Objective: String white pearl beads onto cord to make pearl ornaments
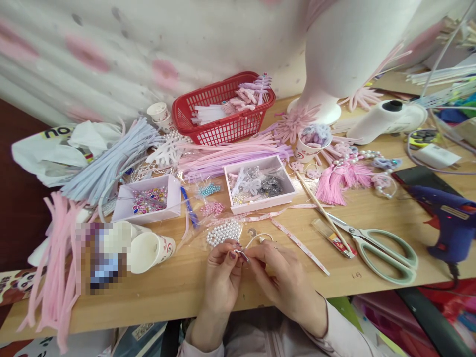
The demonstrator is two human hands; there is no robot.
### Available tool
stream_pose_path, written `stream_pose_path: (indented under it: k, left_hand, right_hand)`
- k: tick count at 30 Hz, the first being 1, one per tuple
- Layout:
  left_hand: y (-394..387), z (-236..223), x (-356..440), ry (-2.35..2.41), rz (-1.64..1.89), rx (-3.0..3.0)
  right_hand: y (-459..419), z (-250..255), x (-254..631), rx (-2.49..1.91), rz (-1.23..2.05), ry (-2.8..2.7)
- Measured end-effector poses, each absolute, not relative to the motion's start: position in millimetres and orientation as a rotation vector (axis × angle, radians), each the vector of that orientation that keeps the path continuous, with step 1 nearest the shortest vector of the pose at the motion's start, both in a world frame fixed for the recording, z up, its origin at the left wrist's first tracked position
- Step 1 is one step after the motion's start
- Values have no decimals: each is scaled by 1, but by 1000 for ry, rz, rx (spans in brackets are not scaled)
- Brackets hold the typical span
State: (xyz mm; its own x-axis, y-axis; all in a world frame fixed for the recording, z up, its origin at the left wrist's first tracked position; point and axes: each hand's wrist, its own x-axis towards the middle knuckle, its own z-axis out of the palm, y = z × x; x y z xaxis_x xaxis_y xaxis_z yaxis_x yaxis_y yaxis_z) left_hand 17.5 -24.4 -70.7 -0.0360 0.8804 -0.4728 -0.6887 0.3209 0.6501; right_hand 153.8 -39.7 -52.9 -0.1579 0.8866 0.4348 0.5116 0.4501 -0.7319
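Near the front edge of the table, my left hand (223, 277) pinches a small shiny silver piece (242, 255) between thumb and fingers. My right hand (284, 277) comes in from the other side, its fingertips closed on the same piece. The piece's exact kind is too small to make out. A thin white cord (256, 237) loops up just beyond the fingers, partly hidden by them. Right behind my hands lies a clear bag of white pearl beads (223, 233). Pink beads (212, 208) and turquoise beads (208, 190) sit in bags farther back.
A white box of gems (148, 201) and another of small findings (260, 183) stand behind the beads. Green-handled scissors (386, 255) and a blue glue gun (451, 218) lie right. Paper cups (156, 252) lie left. A red basket (226, 130) and pipe cleaners (115, 158) fill the back.
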Motion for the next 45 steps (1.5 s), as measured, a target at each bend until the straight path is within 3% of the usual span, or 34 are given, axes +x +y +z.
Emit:
stream_pose_path:
  k: [45]
  left_hand:
    - [-26, -67, 20, 1024, 1314, 400]
  right_hand:
    - [-45, -49, 157, -1207, 460, -1859]
